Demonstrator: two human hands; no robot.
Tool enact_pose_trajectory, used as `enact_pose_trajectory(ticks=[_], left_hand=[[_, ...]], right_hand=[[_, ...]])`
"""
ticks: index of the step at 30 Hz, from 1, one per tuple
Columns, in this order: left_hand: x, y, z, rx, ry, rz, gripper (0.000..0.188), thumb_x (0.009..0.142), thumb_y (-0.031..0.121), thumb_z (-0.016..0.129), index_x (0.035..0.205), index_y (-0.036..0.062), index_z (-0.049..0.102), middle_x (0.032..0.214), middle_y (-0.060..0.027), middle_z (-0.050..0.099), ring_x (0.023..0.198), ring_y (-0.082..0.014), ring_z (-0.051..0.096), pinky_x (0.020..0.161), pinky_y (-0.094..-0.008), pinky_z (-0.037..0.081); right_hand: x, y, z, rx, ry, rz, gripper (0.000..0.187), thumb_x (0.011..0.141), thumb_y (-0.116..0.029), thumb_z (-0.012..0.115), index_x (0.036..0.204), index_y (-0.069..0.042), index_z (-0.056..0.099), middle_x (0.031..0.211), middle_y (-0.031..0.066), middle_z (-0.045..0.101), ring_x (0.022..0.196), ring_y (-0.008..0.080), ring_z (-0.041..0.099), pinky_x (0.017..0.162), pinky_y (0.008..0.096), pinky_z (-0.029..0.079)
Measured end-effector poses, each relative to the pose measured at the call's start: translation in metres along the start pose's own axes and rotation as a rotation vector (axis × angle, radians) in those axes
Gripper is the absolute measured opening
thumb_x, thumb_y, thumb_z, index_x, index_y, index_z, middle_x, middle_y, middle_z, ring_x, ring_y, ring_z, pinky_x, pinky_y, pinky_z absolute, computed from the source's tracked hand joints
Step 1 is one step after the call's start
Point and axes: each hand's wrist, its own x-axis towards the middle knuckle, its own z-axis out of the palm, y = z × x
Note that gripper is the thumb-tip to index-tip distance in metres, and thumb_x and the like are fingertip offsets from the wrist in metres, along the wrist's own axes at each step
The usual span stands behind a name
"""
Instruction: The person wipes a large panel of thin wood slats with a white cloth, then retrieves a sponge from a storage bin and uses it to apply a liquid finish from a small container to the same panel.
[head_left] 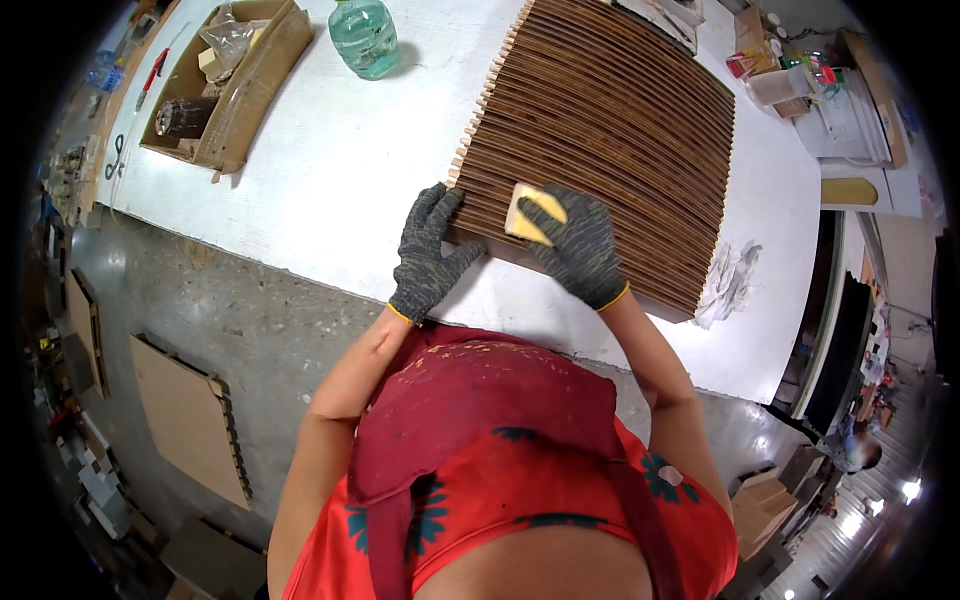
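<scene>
A wide row of dark brown wooden strips (610, 130), packed side by side with pale ends, lies on the white table (290, 190). My right hand (580, 248), in a dark grey knitted glove, holds a yellow sponge block (538, 212) with a pale side edge against the nearer strips. The fingers lie over the block; its underside is hidden. My left hand (430, 255), gloved alike, rests at the near left corner of the strips. Its fingers reach along the strip ends, and its thumb stretches out apart from them toward the near face.
A cardboard box (262, 90) with a dark jar and plastic bag stands at the back left, near scissors (115, 157) and a red-handled tool (152, 78). A bottle of greenish liquid (363, 40) stands behind. Crumpled plastic (730, 285) lies right of the strips.
</scene>
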Motion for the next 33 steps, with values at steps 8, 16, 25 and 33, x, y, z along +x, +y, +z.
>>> enact_pose_trajectory(ticks=[8, 16, 25, 33], left_hand=[[-0.001, -0.014, 0.011, -0.016, 0.015, 0.008, 0.062, 0.072, 0.008, 0.078, 0.13, 0.0135, 0.057, 0.14, -0.0162, 0.046, 0.124, -0.0321, 0.049, 0.097, -0.039, 0.049], [-0.001, -0.018, 0.012, -0.075, 0.031, 0.021, 0.058, 0.073, 0.007, 0.076, 0.128, 0.0118, 0.059, 0.14, -0.017, 0.046, 0.123, -0.0318, 0.05, 0.095, -0.0381, 0.05], [0.0, -0.012, 0.01, -0.043, 0.045, 0.025, 0.057, 0.072, 0.009, 0.076, 0.127, 0.0099, 0.059, 0.139, -0.019, 0.048, 0.123, -0.0345, 0.05, 0.098, -0.0404, 0.047], [-0.002, -0.016, 0.012, -0.042, 0.059, 0.05, 0.057, 0.073, 0.01, 0.076, 0.127, 0.0092, 0.059, 0.138, -0.0195, 0.048, 0.122, -0.0349, 0.051, 0.097, -0.0402, 0.047]], right_hand=[[-0.009, 0.056, -0.01, -0.064, 0.118, 0.385, 0.052, 0.083, -0.029, 0.073, 0.127, -0.006, 0.059, 0.12, 0.0159, 0.061, 0.104, 0.0306, 0.059, 0.09, 0.0413, 0.048], [-0.009, 0.027, -0.007, 0.947, -0.017, 0.659, 0.041, 0.093, -0.023, 0.058, 0.128, -0.004, 0.05, 0.12, 0.0155, 0.061, 0.099, 0.0222, 0.063, 0.081, 0.0336, 0.053], [-0.009, 0.018, -0.005, 1.945, 0.062, 0.796, 0.041, 0.095, -0.02, 0.055, 0.131, -0.003, 0.047, 0.114, 0.016, 0.063, 0.09, 0.0232, 0.065, 0.072, 0.0329, 0.055], [-0.005, 0.011, -0.018, 2.215, 0.37, 1.119, 0.045, 0.1, -0.032, 0.039, 0.132, -0.001, 0.047, 0.119, 0.0193, 0.059, 0.096, 0.0277, 0.061, 0.076, 0.0394, 0.053]])
